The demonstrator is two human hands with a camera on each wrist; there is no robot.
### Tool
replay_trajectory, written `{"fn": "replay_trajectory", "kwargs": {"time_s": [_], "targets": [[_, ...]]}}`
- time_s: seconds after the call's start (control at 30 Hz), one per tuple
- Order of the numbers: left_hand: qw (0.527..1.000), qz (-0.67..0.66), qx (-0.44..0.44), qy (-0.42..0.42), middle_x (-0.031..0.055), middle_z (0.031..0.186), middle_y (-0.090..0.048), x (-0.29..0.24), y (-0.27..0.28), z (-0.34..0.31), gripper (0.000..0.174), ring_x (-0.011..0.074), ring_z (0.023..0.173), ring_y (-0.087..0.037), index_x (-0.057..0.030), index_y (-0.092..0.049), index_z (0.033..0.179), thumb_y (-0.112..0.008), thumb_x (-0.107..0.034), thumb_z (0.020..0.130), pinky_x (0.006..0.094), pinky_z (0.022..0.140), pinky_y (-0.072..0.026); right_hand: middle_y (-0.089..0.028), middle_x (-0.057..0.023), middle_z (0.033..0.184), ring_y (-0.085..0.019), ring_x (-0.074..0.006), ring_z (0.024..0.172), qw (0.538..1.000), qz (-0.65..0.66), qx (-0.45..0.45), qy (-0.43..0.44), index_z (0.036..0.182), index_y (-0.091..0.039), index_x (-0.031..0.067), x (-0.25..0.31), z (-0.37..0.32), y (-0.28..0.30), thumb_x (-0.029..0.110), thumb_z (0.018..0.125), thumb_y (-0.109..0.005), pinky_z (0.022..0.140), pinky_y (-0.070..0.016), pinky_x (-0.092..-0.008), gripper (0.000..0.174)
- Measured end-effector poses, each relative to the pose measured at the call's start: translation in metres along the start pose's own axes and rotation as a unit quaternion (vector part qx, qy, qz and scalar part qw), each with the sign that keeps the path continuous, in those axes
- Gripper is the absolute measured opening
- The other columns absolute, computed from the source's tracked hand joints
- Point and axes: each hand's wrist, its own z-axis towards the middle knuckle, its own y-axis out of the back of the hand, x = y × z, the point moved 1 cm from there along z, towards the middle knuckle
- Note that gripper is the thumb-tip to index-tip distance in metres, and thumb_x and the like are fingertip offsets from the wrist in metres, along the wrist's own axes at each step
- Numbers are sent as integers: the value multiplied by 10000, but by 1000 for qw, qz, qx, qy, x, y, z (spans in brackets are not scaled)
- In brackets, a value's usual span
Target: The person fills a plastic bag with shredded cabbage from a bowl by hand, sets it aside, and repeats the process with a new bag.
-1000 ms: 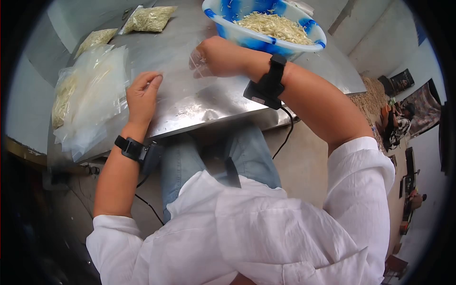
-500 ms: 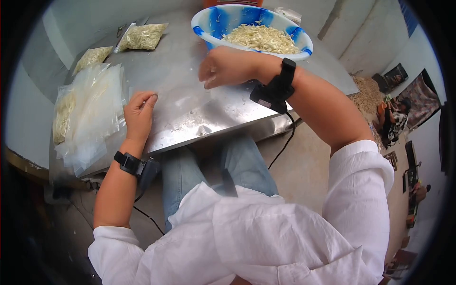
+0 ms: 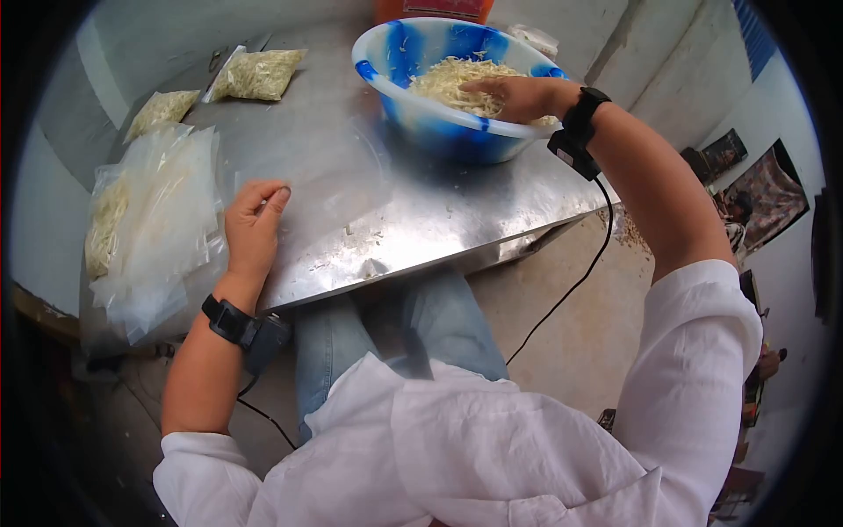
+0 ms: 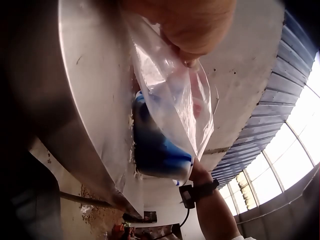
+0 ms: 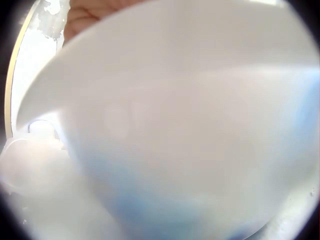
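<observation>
Clear plastic is recorded first, in the left wrist view: a bag (image 4: 167, 95) is pinched at its edge by the left grip (image 4: 187, 22), thumb and fingers drawn together. Beyond the bag, partly covered by it, a blue-and-white basin (image 4: 156, 155) is seen.

In the head view, a metal worktop (image 3: 439, 215) is noted beneath the left grip. Stacked clear bags (image 3: 162, 220) are laid just left of it, with two filled packets (image 3: 259, 75) farther out. The right grip (image 3: 527, 98) is held inside the basin, among pale shreds (image 3: 439, 81); its closure and contents cannot be told, fingertips being hidden.

In the right wrist view, only part of the right grip is shown, above the blurred basin wall.
</observation>
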Motion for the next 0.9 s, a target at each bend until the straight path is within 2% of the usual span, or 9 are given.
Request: {"fn": "replay_trajectory", "kwargs": {"time_s": [0.1, 0.2, 0.27, 0.37, 0.5, 0.67, 0.7, 0.77, 0.9], "targets": [[1000, 0, 5, 3, 27, 807, -584, -3, -5, -1, 113, 93, 734, -504, 11, -624, 860, -618, -90, 810, 200, 654, -387, -422, -125, 1326, -400, -259, 1223, 999, 20, 30, 18, 1326, -393, 176, -2, 5, -2, 238, 669, -724, 1018, -316, -325, 737], [1000, -4, 5, 2, 26, 805, -582, -2, -5, -3, 117, 94, 732, -503, 12, -623, 860, -619, -94, 810, 200, 657, -388, -479, -135, 1268, -445, -257, 1180, 998, -57, 6, 31, 1257, -475, 128, -1, -2, -3, 223, 690, -704, 991, -344, -318, 619], [1000, -13, -2, 4, 25, 803, -582, -2, -5, -3, 120, 94, 730, -502, 12, -622, 859, -619, -97, 811, 200, 658, -388, -523, -141, 1209, -483, -267, 1131, 992, -97, -46, 60, 1187, -536, 99, -1, -9, -2, 199, 714, -682, 972, -363, -324, 505], [1000, 15, -1, -8, 24, 799, -580, -4, -4, -4, 119, 91, 723, -499, 14, -621, 859, -615, -97, 815, 200, 652, -387, -577, -180, 1110, -537, -299, 1049, 988, -82, -94, 94, 1157, -565, 107, -7, -12, -8, 180, 718, -669, 918, -398, -327, 457], [1000, -10, -3, 2, 27, 791, -579, -2, -5, -4, 118, 92, 712, -498, 15, -620, 860, -611, -94, 816, 203, 645, -385, -592, -181, 1077, -549, -304, 1025, 989, -65, -89, 94, 1120, -584, 87, -15, -8, -6, 165, 687, -700, 894, -416, -327, 455], [1000, -14, -11, 0, 30, 788, -577, -2, -4, -4, 120, 94, 709, -494, 16, -620, 861, -614, -95, 814, 204, 642, -383, -630, -171, 943, -615, -281, 841, 967, -75, -219, 110, 1051, -615, 71, -23, -6, -4, 104, 656, -700, 772, -477, -333, 406], [1000, -8, -10, -1, 30, 788, -577, -1, -4, -4, 122, 94, 709, -493, 15, -621, 863, -615, -96, 814, 204, 642, -383, -630, -171, 943, -615, -281, 841, 967, -75, -218, 110, 1051, -615, 71, -23, -7, 0, 104, 656, -700, 772, -477, -333, 406], [1000, -2, -9, -1, 30, 788, -577, 0, -4, -4, 125, 94, 709, -493, 15, -621, 865, -617, -98, 813, 204, 642, -383, -636, -156, 887, -620, -254, 770, 952, 40, -296, 74, 1046, -613, 70, -24, -8, 14, 80, 646, -686, 728, -487, -322, 406], [1000, -8, -8, -12, 29, 793, -580, 0, -4, -3, 128, 94, 714, -493, 13, -622, 868, -617, -104, 815, 205, 648, -385, -639, -145, 880, -621, -236, 755, 952, 38, -286, 104, 1069, -598, 62, -21, -7, 22, 73, 637, -687, 718, -489, -307, 441]]}}
